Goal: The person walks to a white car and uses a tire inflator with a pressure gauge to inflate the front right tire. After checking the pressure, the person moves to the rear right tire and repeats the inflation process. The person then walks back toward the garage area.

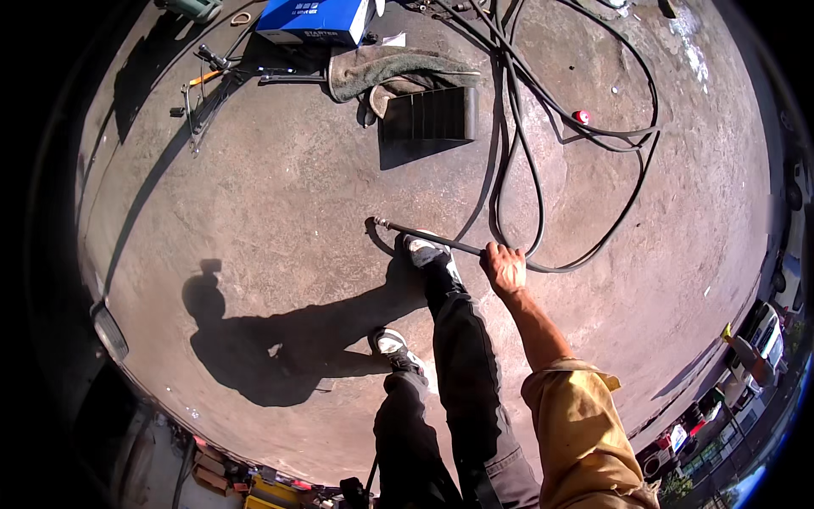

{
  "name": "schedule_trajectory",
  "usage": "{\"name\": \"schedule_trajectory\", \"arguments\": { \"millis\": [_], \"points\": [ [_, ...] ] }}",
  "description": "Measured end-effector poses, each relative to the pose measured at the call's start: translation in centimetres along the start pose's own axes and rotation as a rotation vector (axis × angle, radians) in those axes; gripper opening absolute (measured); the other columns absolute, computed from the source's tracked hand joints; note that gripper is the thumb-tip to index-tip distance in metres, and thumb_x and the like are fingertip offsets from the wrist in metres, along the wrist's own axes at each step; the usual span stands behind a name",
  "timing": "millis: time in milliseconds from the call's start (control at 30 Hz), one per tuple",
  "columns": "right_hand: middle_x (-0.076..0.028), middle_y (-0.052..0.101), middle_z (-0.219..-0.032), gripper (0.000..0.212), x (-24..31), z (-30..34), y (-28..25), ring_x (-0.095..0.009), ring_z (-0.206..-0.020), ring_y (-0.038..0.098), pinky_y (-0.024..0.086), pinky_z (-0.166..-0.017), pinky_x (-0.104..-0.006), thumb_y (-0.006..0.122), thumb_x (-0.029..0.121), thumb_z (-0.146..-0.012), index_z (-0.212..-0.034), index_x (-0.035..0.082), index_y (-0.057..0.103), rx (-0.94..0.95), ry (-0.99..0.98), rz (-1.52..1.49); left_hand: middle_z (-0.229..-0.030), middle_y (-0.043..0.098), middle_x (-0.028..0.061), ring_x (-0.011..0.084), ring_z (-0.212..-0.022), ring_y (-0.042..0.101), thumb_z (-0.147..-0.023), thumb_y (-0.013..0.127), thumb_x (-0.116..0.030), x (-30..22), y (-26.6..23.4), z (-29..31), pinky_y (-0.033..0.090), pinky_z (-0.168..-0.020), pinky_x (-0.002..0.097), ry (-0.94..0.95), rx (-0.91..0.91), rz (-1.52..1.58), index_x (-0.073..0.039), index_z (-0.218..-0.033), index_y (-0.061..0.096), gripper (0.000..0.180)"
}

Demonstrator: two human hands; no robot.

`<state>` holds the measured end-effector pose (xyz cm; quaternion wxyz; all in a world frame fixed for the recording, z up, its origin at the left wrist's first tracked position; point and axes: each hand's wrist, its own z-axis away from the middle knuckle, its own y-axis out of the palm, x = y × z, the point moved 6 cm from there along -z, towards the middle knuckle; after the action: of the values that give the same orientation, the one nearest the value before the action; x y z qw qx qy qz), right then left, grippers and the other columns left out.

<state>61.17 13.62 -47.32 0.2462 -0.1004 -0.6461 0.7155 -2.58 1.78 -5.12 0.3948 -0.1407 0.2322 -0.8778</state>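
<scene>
My right hand [506, 268], reaching down from a yellow sleeve, is closed around a black hose [445, 242] near its end. That short end stretches left from my fist, over my shoe, to a metal fitting [381, 222] close to the concrete. On the other side of my hand the hose runs into big loose loops [532, 170] lying on the ground. My left hand does not show.
Ahead lie a black ribbed wedge block [431, 114], a crumpled grey-green cloth [386, 72] and a blue box [314, 21]. Several wrenches [195, 119] are at the far left. A red cap [581, 117] sits by the hose loops. My shoes [428, 252] are beside the hose end.
</scene>
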Motion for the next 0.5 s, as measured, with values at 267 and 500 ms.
{"name": "schedule_trajectory", "arguments": {
  "millis": [267, 500],
  "points": [
    [-0.014, 0.062, -0.066, 0.019, -29.2, 59.2, -56.0, -0.034, -0.063, 0.062, 0.046, -0.066, -0.0401, 0.055, 0.019, -0.092, -0.078, 0.006, 0.050, -0.102, 1.356, 0.518, -0.073, 0.062, 0.0052, 0.0120, -0.042, 0.050, -0.093, 0.060, -0.021, -15.3, -5.0, 0.1, 0.037, -0.036, 0.0256, 0.344, 0.061, 0.402, -0.006, -0.108, 0.054, 0.022],
    [-0.012, 0.063, -0.065, 0.021, -6.3, 95.0, -49.1, -0.028, -0.060, 0.061, 0.047, -0.060, -0.0382, 0.062, 0.019, -0.085, -0.093, 0.001, 0.055, 0.145, 2.236, -0.228, -0.070, 0.060, 0.0114, 0.0189, -0.041, 0.057, -0.089, 0.050, -0.013, -24.2, 1.6, 16.8, 0.043, -0.033, 0.0284, 0.806, 0.067, 0.171, 0.001, -0.096, 0.050, 0.015]
  ]
}}
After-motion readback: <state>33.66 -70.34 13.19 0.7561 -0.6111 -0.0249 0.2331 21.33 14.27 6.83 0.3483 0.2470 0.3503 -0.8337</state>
